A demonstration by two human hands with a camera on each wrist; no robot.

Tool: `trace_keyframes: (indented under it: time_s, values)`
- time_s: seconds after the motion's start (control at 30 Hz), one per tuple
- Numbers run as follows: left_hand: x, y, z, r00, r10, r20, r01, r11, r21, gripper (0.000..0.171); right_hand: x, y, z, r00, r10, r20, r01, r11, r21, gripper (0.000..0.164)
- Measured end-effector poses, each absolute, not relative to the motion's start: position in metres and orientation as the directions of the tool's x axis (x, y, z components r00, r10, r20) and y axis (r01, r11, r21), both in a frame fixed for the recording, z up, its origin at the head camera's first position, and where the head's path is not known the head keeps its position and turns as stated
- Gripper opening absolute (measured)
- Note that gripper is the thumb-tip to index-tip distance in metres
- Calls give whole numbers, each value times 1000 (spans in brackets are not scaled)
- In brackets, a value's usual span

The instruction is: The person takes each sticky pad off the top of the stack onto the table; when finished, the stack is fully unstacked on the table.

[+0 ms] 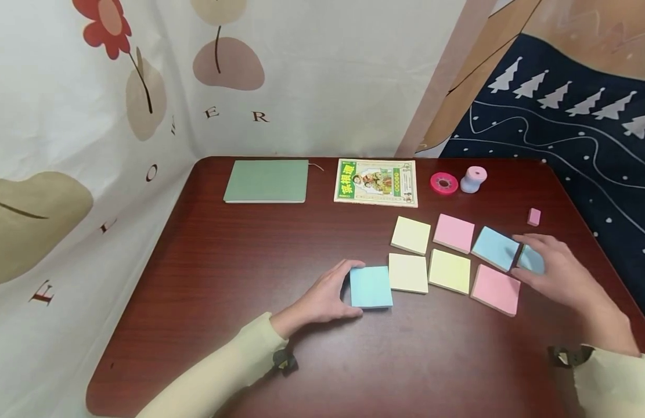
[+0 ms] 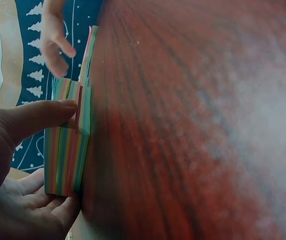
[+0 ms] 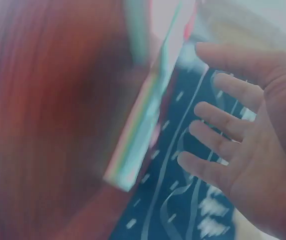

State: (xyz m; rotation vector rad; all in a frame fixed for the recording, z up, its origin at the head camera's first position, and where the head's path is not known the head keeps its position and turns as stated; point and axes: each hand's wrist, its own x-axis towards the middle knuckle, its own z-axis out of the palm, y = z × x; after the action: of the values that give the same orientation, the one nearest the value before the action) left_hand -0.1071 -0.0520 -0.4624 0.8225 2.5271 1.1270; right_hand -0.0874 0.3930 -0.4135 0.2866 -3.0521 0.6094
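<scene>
My left hand (image 1: 327, 295) grips a blue sticky note pad (image 1: 371, 287) at the left end of the front row, thumb and fingers at opposite edges. In the left wrist view the pad's striped sides (image 2: 65, 160) show between the left thumb and fingers. My right hand (image 1: 554, 270) is over the right end of the back row, partly covering another blue sticky note pad (image 1: 531, 259). Its fingers are spread and stand apart from the pads in the right wrist view. Just left of it lie a blue pad (image 1: 496, 248) and a pink pad (image 1: 496, 290).
Pale yellow pads (image 1: 408, 273), a yellow pad (image 1: 450, 271) and a pink pad (image 1: 454, 233) fill the two rows. Farther back are a green notebook (image 1: 267, 181), an illustrated booklet (image 1: 376, 183), a pink ring-shaped roll (image 1: 444, 183), a spool (image 1: 474, 179) and a small pink block (image 1: 533, 217).
</scene>
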Motion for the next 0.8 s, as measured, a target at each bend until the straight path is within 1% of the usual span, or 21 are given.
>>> trace_keyframes:
  time_s: [0.13, 0.27, 0.4, 0.47, 0.6, 0.8]
  values:
    - [-107, -53, -462, -807, 590, 0, 394, 538, 745, 88, -86, 341, -408, -957, -269, 109, -290, 880, -375, 66]
    - [-107, -53, -462, -802, 597, 5, 402, 534, 744, 88, -81, 287, -411, -921, -366, 132, -387, 825, -411, 62]
    - [-107, -53, -462, -803, 596, 7, 403, 533, 744, 88, -76, 241, -416, -846, -503, 174, -526, 737, -425, 60]
    - [-107, -53, -461, -804, 595, 4, 399, 535, 745, 89, -73, 222, -419, -811, -559, 171, -573, 702, -424, 61]
    - [-108, -54, -460, -799, 601, 3, 404, 533, 743, 89, -71, 195, -424, -772, -618, 147, -612, 660, -436, 65]
    - [-109, -55, -460, -791, 612, 17, 424, 527, 737, 89, -77, 178, -429, -726, -672, 149, -661, 621, -421, 67]
